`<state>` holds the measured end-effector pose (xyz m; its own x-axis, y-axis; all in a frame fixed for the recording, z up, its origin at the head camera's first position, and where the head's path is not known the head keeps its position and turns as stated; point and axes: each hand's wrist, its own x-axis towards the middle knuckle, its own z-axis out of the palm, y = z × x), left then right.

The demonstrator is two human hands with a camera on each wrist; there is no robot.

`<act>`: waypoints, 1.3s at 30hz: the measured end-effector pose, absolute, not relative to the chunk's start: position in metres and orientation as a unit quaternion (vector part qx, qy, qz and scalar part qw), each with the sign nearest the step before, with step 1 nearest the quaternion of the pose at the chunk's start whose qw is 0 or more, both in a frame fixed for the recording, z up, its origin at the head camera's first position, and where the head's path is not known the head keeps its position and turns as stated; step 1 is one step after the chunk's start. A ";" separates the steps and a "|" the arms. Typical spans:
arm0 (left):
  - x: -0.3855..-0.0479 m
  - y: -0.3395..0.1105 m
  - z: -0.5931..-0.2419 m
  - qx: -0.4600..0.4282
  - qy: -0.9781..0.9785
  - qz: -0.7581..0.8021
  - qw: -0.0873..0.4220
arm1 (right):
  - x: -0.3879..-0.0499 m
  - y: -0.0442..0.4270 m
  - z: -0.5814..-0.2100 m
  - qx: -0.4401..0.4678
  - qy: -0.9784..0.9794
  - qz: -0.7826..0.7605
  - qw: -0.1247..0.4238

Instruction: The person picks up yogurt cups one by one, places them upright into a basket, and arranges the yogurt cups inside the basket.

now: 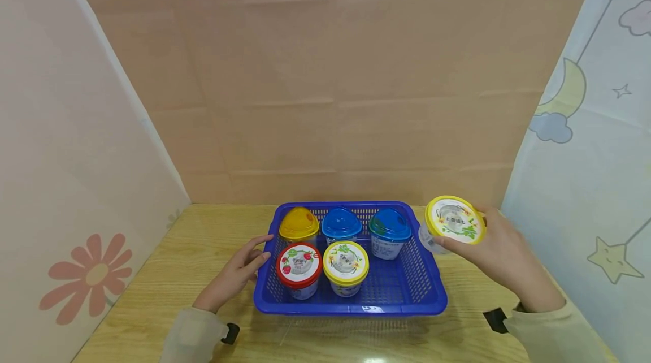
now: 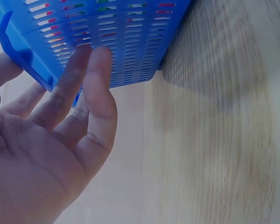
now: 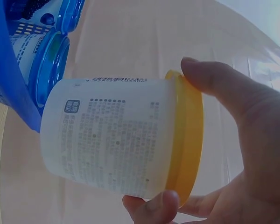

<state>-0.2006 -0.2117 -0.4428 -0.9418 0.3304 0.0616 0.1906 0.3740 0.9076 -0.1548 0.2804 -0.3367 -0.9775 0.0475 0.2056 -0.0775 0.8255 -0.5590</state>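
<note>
My right hand (image 1: pixel 508 255) grips a white plastic cup (image 3: pixel 107 135) round its yellow-rimmed lid (image 3: pixel 186 140), thumb on one side and fingers on the other. In the head view this cup is tilted, just off the right side of a blue plastic basket (image 1: pixel 434 295). My left hand (image 1: pixel 239 272) touches the basket's left side, some fingers at the rim and others against the slotted outer wall (image 2: pixel 126 42). Inside the basket, a red-lidded cup (image 1: pixel 299 264) and another yellow-rimmed cup (image 1: pixel 346 264) stand in front.
Along the basket's back stand a cup with a domed yellow lid (image 1: pixel 299 223) and two with domed blue lids (image 1: pixel 342 223). The basket sits on a wooden table (image 1: pixel 168 261), with a brown paper backdrop (image 1: pixel 330 97) behind and printed cloth walls (image 1: pixel 102 125) at both sides.
</note>
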 end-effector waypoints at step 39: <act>-0.200 -0.212 -0.443 0.148 0.826 0.539 0.071 | -0.185 0.234 -0.349 0.119 -0.936 0.330 -0.012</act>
